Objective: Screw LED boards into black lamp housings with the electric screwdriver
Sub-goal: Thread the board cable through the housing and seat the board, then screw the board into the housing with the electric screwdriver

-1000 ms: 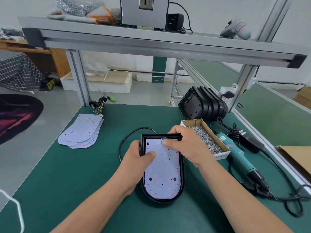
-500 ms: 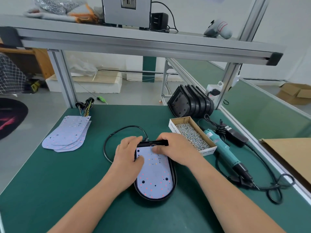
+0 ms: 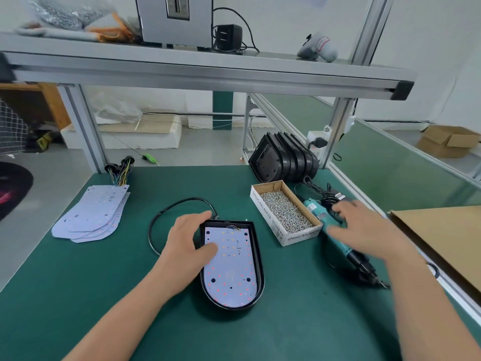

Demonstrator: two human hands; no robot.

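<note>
1. The left hand [image 3: 187, 243] grips the lamp housing [image 3: 259, 261] at its upper left rim. Its fingers are curled over the edge, and the thumb presses flat on the LED board [image 3: 231, 272] lying inside.
2. The right hand [image 3: 364, 230], well apart to the right, is blurred. Its fingers are spread over the electric screwdriver [image 3: 316, 211]; contact cannot be told.
3. The screw box [image 3: 268, 217] sits between the hands.
</note>
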